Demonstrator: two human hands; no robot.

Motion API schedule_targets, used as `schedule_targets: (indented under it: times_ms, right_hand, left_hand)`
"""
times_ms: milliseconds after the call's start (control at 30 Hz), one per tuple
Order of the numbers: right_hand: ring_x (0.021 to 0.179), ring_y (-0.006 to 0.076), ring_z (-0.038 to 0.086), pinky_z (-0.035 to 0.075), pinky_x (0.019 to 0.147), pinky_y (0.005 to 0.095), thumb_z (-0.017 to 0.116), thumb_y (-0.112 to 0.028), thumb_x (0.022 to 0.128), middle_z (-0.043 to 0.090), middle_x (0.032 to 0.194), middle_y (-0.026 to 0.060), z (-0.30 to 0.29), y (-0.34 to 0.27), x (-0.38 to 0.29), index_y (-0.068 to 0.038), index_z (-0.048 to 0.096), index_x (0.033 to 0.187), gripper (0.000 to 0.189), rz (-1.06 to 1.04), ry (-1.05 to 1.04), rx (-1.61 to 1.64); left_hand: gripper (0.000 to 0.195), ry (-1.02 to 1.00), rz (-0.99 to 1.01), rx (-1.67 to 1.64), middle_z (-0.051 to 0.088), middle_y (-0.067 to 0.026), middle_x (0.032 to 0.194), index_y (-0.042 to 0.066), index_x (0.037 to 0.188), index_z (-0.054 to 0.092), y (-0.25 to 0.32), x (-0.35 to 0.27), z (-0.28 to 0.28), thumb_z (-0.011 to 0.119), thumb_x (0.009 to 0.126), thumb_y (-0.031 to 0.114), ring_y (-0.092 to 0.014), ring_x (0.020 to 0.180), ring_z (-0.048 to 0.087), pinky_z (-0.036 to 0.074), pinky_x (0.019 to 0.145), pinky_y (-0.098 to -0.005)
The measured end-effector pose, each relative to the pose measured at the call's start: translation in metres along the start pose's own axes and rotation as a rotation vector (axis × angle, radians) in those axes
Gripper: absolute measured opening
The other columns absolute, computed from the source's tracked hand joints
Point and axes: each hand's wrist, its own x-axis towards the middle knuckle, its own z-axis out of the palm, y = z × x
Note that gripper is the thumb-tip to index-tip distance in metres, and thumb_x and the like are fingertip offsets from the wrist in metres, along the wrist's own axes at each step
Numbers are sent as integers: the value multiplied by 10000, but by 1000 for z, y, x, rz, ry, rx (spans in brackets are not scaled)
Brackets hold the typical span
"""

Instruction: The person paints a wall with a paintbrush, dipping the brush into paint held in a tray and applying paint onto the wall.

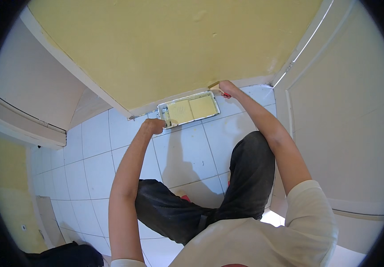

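Observation:
A rectangular paint tray (192, 110) with pale yellow paint in it sits on the tiled floor along the foot of the wall. My left hand (154, 126) is closed at its near left corner, fingers curled on the rim. Just past the tray's right end, my right hand (228, 89) grips a paintbrush (214, 86) with a light-coloured body and some red on its handle. The brush's bristles lie close to the white baseboard (253, 81) and the lower wall; whether they touch cannot be told.
A yellow wall (178, 50) rises ahead, with a door frame (78, 66) at its left. A white door (342, 126) stands close on my right. Yellow spots mark the white floor tiles (185, 157). A dark cloth-like thing (68, 255) lies at the lower left.

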Motion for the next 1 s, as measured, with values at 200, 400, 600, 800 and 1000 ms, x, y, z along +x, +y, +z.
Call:
schedule_targets:
  times_ms: [200, 400, 600, 800, 1000]
  right_hand:
    - [361, 144, 418, 334, 331, 318, 354, -157, 765, 477, 506, 65, -17, -4, -13, -33, 539, 697, 233, 51, -53, -146]
    - [384, 143, 460, 378, 354, 315, 439, -220, 752, 501, 510, 68, 12, 10, 0, -43, 560, 641, 240, 0, -314, -418]
    - [778, 343, 617, 482, 726, 443, 537, -268, 715, 626, 756, 192, 75, -9, 1, -5, 625, 731, 278, -602, -88, -875]
    - [732, 341, 600, 486, 641, 443, 574, -165, 657, 594, 707, 194, 110, -31, -1, -22, 606, 708, 156, -886, -32, -1046]
    - [729, 337, 598, 497, 647, 425, 603, -143, 638, 592, 713, 162, 137, -29, 15, -31, 620, 689, 124, -1101, -2, -1149]
  left_hand:
    - [304, 37, 26, -5, 630, -152, 1030, 89, 1032, 609, 4, 4, -4, 486, 754, 88, -293, 981, 602, 489, 794, -414]
    - [402, -43, 16, -28, 583, -142, 1138, 142, 1150, 545, 7, -3, -13, 465, 764, 64, -293, 1062, 557, 464, 853, -406]
    - [357, 14, -45, -51, 609, -116, 1108, 116, 1109, 579, -8, -24, 0, 476, 768, 92, -266, 1034, 582, 483, 826, -390]
    - [362, -14, -86, -47, 608, -106, 1113, 132, 1120, 571, -24, -27, 12, 485, 770, 108, -255, 1032, 583, 486, 815, -388]
    - [343, 11, -84, -75, 619, -105, 1084, 131, 1098, 578, -28, -29, 18, 492, 767, 106, -263, 1007, 593, 492, 802, -391]
